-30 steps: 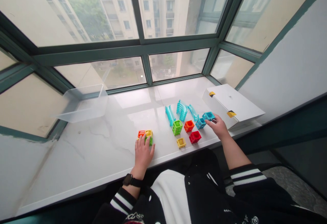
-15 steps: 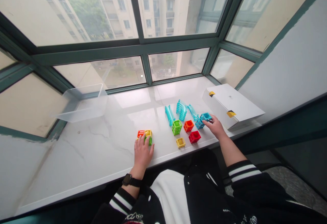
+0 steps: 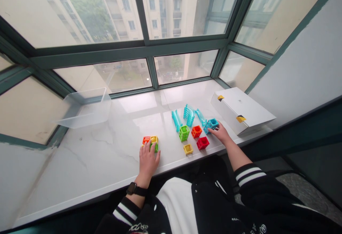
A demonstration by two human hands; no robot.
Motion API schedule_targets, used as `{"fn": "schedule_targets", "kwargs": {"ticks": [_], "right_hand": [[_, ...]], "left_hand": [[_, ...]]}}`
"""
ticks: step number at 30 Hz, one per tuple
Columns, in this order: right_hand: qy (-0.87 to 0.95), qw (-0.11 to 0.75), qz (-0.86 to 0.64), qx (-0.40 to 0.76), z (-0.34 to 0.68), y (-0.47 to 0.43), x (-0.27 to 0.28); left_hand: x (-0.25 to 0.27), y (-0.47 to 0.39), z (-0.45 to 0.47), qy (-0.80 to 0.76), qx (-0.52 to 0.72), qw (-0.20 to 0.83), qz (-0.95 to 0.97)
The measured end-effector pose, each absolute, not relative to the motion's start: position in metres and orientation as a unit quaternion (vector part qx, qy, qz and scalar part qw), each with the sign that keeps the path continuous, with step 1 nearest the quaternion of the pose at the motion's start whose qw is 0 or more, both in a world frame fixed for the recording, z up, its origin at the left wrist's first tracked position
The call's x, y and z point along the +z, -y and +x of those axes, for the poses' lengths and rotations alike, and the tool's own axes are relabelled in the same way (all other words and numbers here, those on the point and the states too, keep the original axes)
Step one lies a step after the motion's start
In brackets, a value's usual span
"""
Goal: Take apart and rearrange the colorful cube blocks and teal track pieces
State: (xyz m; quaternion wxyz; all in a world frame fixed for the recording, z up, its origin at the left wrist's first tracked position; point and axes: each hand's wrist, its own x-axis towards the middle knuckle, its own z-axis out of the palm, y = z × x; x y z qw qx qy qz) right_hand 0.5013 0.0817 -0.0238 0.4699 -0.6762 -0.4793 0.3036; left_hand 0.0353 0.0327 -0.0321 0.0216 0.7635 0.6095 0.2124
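My left hand (image 3: 149,156) lies over a low cluster of joined plastic building blocks, its fingers curled on them. An orange block (image 3: 146,139), a yellow block (image 3: 154,139) and a green block (image 3: 156,147) show around the fingers; the rest is covered. At the right, my right hand (image 3: 220,133) grips a blue building block (image 3: 213,123), thumb on the near side. Another blue block (image 3: 206,130) sits right beside or beneath it; whether they are joined I cannot tell. Nearby stand an orange-red block (image 3: 196,131) and a red block (image 3: 203,143).
A tall green block (image 3: 184,133) and a low yellow block (image 3: 188,149) stand between my hands. Behind them lie clear teal track pieces: a straight one (image 3: 176,120), a curved one (image 3: 189,115) and another (image 3: 200,116). A white box (image 3: 245,105) is right, a clear bin (image 3: 85,114) left.
My right hand has shifted slightly left and down with the blue block. My left hand stays on the joined blocks. The whole view has drifted a little.
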Motion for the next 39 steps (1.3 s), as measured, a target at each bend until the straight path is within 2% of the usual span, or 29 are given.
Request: {"fn": "schedule_targets", "kwargs": {"ticks": [13,39], "right_hand": [[0.479,0.426,-0.72,0.265,0.494,-0.081,-0.026],[0.469,0.438,-0.719,0.268,0.494,-0.083,-0.041]], "left_hand": [[-0.032,-0.032,0.035,-0.61,0.21,0.019,0.764],[-0.034,-0.032,0.035,-0.61,0.183,-0.012,0.771]]}}
